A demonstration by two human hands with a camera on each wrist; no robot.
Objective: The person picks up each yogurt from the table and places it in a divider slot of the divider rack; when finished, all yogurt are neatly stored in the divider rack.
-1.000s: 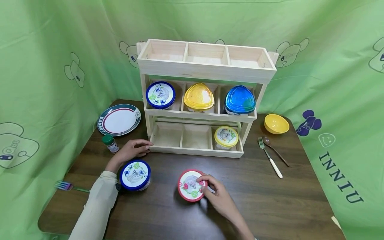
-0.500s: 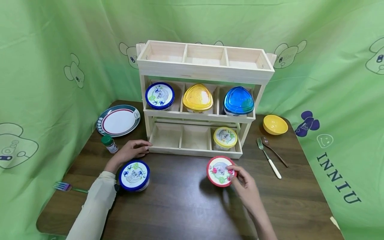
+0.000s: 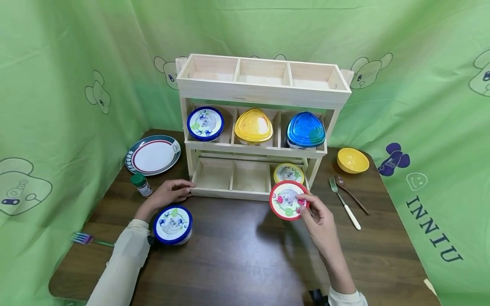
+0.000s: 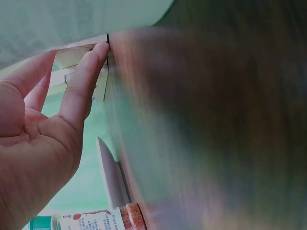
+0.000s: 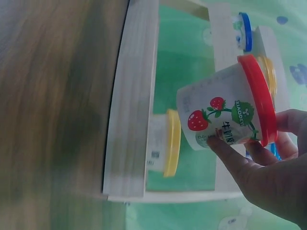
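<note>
My right hand (image 3: 320, 223) grips a red-lidded tub (image 5: 220, 108) with a strawberry print, thumb on its wall and fingers at the lid. It hangs tilted above the table, before the lowest tier of the wooden shelf (image 3: 264, 91). In the head view its lid partly covers a yellow-lidded tub (image 3: 288, 172) in that tier's right compartment. My left hand (image 3: 166, 196) touches the tier's left front corner with extended fingers. Just below that hand stands a blue-lidded tub (image 3: 173, 225) with a blueberry print.
The middle tier holds a blue-lidded tub (image 3: 205, 123), a yellow triangular-lidded tub (image 3: 254, 126) and a blue triangular-lidded tub (image 3: 305, 130). Left lie a plate (image 3: 153, 155), a spice jar (image 3: 141, 185) and a fork (image 3: 92, 240). Right are a yellow bowl (image 3: 353, 160), fork (image 3: 346, 206) and spoon (image 3: 352, 194).
My right hand has carried the red-lidded tub from mid-table rightward, then up and toward the shelf's lower right compartment. The left hand stays at the shelf corner.
</note>
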